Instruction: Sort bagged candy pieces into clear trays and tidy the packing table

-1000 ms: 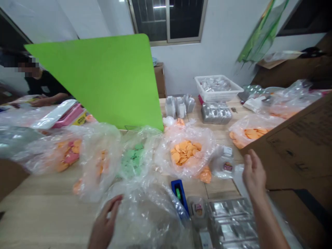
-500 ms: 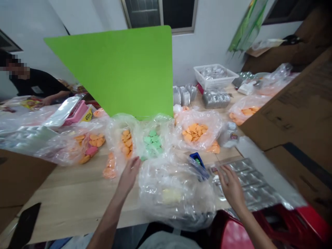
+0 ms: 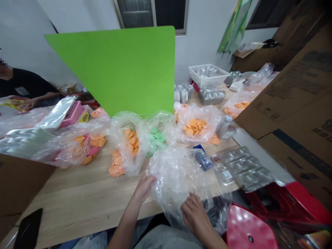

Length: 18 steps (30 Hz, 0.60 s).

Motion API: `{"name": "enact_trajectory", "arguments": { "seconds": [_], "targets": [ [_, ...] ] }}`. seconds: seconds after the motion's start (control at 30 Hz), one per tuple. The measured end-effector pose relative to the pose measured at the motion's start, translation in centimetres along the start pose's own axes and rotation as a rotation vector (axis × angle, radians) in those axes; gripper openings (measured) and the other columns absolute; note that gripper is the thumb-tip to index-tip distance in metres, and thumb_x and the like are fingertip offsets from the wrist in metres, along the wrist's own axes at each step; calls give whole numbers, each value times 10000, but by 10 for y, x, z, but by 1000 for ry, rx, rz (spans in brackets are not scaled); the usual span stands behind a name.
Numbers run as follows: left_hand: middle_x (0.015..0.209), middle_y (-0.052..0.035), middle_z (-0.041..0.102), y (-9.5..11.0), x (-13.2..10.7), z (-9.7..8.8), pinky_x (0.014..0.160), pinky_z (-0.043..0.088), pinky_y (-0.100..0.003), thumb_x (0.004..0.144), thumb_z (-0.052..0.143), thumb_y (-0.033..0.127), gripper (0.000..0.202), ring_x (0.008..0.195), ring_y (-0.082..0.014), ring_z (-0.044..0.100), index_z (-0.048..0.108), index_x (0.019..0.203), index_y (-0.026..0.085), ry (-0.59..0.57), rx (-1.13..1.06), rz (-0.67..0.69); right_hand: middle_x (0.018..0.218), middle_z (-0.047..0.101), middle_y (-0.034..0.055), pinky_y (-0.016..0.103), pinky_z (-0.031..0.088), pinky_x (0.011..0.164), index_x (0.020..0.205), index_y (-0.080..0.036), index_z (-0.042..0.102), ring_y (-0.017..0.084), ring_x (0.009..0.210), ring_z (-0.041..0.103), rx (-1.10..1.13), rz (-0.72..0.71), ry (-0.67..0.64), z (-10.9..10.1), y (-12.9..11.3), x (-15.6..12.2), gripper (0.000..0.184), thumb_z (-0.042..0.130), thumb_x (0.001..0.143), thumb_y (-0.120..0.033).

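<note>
A large transparent plastic bag (image 3: 178,173) lies crumpled at the table's front edge, its lower part hanging over. My left hand (image 3: 145,187) is closed on the bag's left side, thumb and fingers pinching the film. On the bag's front right part, my right hand (image 3: 193,210) has its fingers curled into the film. Through the plastic a blue box (image 3: 203,159) shows, partly covered by the bag. Beyond it are open bags of green foam-like pieces (image 3: 156,136) and orange pieces (image 3: 132,141). Whatever the large bag holds is hard to make out.
Transparent blister trays (image 3: 245,166) lie at right beside a cardboard box (image 3: 290,114). A green board (image 3: 121,69) stands at the back. A phone (image 3: 28,228) rests front left, a red stool (image 3: 250,226) below right. At far left sits a person (image 3: 28,83) in black.
Both hands have come onto the large bag and closed on its film. The bag has been pulled up and bunched, uncovering more of the blister trays. My view has shifted slightly.
</note>
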<state>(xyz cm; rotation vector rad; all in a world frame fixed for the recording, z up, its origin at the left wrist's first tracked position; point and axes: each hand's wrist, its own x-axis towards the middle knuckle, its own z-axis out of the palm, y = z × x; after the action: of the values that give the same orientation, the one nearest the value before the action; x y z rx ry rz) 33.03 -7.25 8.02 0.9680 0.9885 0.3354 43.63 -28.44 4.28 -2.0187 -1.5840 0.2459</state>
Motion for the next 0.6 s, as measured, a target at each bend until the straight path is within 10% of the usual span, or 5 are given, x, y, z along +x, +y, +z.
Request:
{"name": "enact_trajectory", "arguments": {
  "seconds": [0.13,0.3,0.43,0.6],
  "targets": [
    [791,-13,655,26,-13,-31,745,444,-301,552,553,210,355,801,-195,592,572,902,150,-11,164,100,632,577,20,315,419,613,724,-219,560,201,639,543,-134,243,-116,-19,10,-4,165,439,690,-112],
    [939,-50,640,27,-3,-50,811,428,-332,600,481,192,436,909,-218,564,531,1026,119,136,390,186,802,580,92,381,410,677,874,-178,551,243,729,540,-314,434,278,-57,51,17,190,382,793,-205],
    [1207,-116,498,22,12,-39,926,366,-360,664,504,284,597,1092,-237,472,359,1222,127,145,419,247,931,556,107,352,409,801,976,-180,537,221,912,511,-76,246,493,-56,29,37,211,401,817,-197],
    [1398,-217,136,-25,6,-30,1041,202,-406,611,594,522,1009,1285,-296,181,9,1318,103,498,566,235,962,594,58,279,400,833,967,-195,570,165,919,535,374,244,-76,18,2,54,284,363,790,-113]
  ]
}}
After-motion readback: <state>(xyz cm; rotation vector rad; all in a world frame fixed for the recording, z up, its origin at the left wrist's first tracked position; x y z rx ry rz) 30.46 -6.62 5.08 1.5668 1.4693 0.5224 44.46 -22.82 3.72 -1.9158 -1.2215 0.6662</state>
